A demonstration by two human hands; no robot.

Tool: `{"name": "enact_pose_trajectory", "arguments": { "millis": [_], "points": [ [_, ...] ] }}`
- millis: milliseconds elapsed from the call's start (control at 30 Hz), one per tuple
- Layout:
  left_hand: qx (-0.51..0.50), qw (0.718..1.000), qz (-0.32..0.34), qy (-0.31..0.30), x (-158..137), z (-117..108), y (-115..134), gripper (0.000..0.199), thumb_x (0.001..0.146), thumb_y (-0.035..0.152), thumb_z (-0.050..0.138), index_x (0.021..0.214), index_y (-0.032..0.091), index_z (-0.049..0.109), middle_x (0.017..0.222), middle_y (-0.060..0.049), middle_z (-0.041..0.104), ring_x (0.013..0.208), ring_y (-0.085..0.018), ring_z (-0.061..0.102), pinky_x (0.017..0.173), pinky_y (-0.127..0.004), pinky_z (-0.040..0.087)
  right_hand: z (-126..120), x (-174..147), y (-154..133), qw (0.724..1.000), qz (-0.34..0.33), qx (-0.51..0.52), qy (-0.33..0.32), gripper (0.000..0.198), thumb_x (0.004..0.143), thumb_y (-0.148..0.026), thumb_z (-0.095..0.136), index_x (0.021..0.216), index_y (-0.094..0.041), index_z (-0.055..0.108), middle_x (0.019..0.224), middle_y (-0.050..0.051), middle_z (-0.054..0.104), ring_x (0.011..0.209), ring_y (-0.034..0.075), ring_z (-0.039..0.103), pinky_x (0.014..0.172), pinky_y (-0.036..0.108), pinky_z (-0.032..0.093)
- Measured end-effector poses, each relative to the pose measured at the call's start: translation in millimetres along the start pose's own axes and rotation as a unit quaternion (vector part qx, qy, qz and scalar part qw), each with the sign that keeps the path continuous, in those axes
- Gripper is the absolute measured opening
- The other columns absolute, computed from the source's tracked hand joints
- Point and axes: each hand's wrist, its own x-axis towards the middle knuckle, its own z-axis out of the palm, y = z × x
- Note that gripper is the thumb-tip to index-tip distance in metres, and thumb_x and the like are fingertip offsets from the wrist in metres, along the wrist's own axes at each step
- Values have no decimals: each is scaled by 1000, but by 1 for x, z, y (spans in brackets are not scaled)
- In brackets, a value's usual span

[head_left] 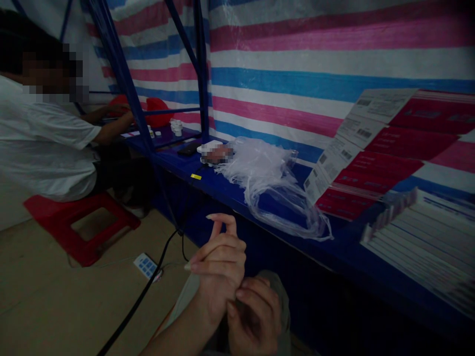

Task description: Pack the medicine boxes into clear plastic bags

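Held up in front of my lap, my left hand (220, 262) has its fingers loosely bent and apart, with nothing visible in them. Against the heel of that hand, near the wrist, my right hand (258, 314) is curled with thumb and fingertips close together. Whether something small is pinched there, I cannot make out. On the blue table (222, 185) beyond my hands lies a heap of clear plastic bags (263, 165). To its right, red and white printed cartons (374, 153) stand in a leaning stack.
A pile of flat white cartons (426, 247) lies at the right. A black cable (148, 287) hangs from the table at my left, near a power strip (146, 266) on the floor. A co-worker (48, 133) sits on a red stool (83, 227) beyond the blue frame (126, 64).
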Motion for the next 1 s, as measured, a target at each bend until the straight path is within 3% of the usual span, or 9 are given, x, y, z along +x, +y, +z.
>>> {"name": "enact_pose_trajectory", "arguments": {
  "millis": [167, 400, 633, 733, 833, 900, 933, 1000],
  "points": [
    [7, 1000, -2, -14, 0, 0, 5, 20, 90, 22, 33, 90, 25, 53, 35, 14, 39, 23, -1, 25, 40, -3, 40, -4, -9, -1, 996, -8, 49, -69, 15, 76, -8, 53, 83, -22, 57, 66, -3, 61, 56, 12, 58, 55, 28, 46],
    [-6, 1000, 3, 16, -3, 3, 4, 23, 90, 17, 32, 91, 25, 53, 35, 14, 38, 23, -2, 23, 39, -2, 39, -12, -9, 3, 998, 1, 1, -58, 24, 75, -14, 58, 95, -27, 59, 73, -2, 64, 62, 14, 61, 55, 28, 49],
    [-10, 1000, -14, -20, -4, -2, 0, 23, 90, 18, 30, 93, 25, 52, 39, 12, 39, 25, -2, 27, 34, -3, 36, -11, -5, -6, 996, 1, 32, -87, 13, 76, -10, 56, 83, -21, 58, 64, -3, 61, 53, 10, 56, 51, 22, 47],
    [-39, 998, -31, -40, -3, -3, 3, 25, 92, 20, 28, 101, 25, 51, 46, 10, 46, 32, -2, 38, 40, -5, 41, -20, -15, 10, 998, 15, 30, -49, 14, 75, -8, 57, 82, -21, 56, 63, -3, 58, 53, 9, 55, 50, 21, 46],
    [16, 989, -81, -125, 9, 3, 9, 30, 91, 35, 31, 111, 21, 48, 68, 1, 59, 56, -8, 56, 53, -17, 50, -43, -14, 41, 990, 125, -66, 28, 7, 76, -13, 59, 79, -18, 55, 65, -1, 56, 55, 10, 53, 49, 20, 43],
    [165, 961, -49, -216, 25, 11, 9, 37, 87, 43, 39, 115, 19, 47, 93, -6, 61, 84, -17, 59, 71, -30, 52, -65, -2, 63, 966, 191, -165, 58, 11, 76, -22, 62, 83, -16, 55, 76, 3, 57, 61, 12, 53, 53, 23, 43],
    [269, 928, -3, -256, 34, 15, 6, 40, 84, 43, 44, 116, 19, 47, 105, -9, 58, 97, -21, 55, 81, -36, 48, -76, 7, 73, 956, 200, -205, 62, 17, 76, -26, 62, 88, -15, 55, 83, 6, 58, 65, 13, 53, 56, 25, 44],
    [483, 808, 107, -319, 55, 22, -8, 48, 78, 42, 56, 120, 21, 45, 120, -10, 50, 114, -26, 44, 96, -43, 35, -96, 25, 87, 946, 185, -261, 61, 27, 77, -32, 60, 98, -15, 54, 96, 9, 56, 73, 16, 53, 63, 29, 44]
  ]
}}
